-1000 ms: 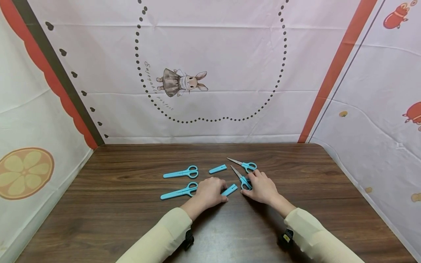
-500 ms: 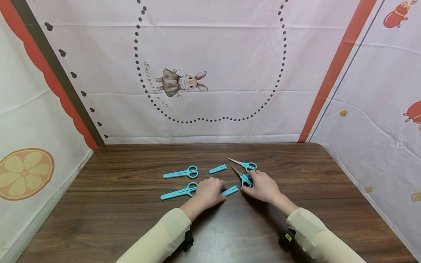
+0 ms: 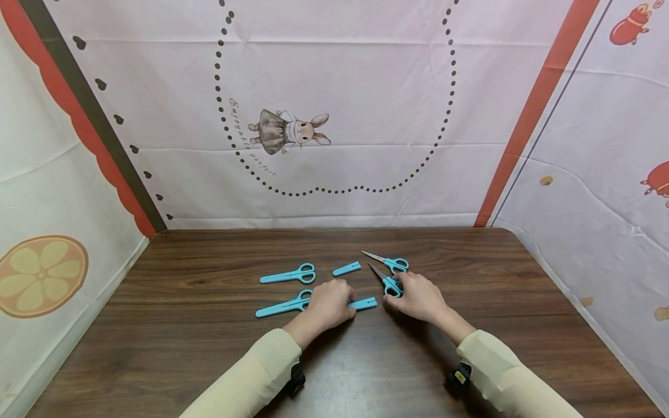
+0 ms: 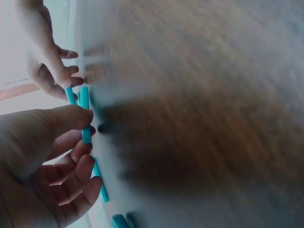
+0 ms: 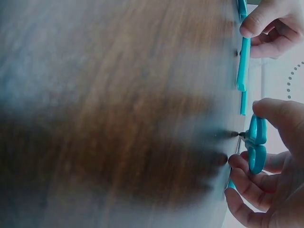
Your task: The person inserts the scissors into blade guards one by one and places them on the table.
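My left hand (image 3: 327, 303) pinches a light blue scissors sheath (image 3: 367, 303) between thumb and fingers, its slotted end pointing right. In the left wrist view the sheath (image 4: 85, 100) sticks out past the thumb, just over the table. My right hand (image 3: 418, 297) grips a pair of blue-handled scissors (image 3: 388, 282) by the finger loops, with the bare metal blades pointing up and left. The right wrist view shows the thumb on one loop of the scissors (image 5: 261, 137). Sheath and scissors stand apart, a short gap between them.
Behind the right hand lies another pair of bare scissors (image 3: 395, 264), and left of it a loose sheath (image 3: 346, 268). Two sheathed scissors lie at the left, one farther back (image 3: 282, 277), one nearer (image 3: 279, 309) and partly behind the left hand. Printed cloth (image 3: 366, 116) surrounds the wooden table (image 3: 209, 360).
The left hand has shifted slightly left, and its sheath has turned from slanting to nearly level. The right hand has moved a little to the right with the scissors.
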### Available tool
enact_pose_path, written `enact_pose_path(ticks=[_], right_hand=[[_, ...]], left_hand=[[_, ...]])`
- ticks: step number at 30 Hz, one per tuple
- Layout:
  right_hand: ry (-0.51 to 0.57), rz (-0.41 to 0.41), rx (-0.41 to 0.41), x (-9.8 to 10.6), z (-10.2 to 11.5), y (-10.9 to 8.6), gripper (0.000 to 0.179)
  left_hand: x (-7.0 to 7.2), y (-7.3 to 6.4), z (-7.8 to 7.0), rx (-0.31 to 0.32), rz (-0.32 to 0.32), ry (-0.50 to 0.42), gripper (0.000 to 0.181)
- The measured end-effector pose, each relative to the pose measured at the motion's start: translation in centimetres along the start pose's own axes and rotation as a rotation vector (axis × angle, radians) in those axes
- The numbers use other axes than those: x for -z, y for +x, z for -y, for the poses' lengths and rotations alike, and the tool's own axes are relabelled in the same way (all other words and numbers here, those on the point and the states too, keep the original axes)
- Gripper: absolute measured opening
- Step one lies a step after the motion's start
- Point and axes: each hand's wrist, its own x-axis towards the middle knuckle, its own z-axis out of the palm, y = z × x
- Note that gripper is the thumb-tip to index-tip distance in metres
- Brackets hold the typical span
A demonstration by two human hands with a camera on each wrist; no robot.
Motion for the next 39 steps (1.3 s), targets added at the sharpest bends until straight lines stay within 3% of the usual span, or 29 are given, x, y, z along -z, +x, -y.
enact_pose_path(ticks=[39], right_hand=[[0.063, -0.079, 0.059, 0.3, -0.3, -0.2, 0.038]], left_hand=[[1.5, -0.9, 2.0, -0.026, -0.080, -0.029, 0.012]])
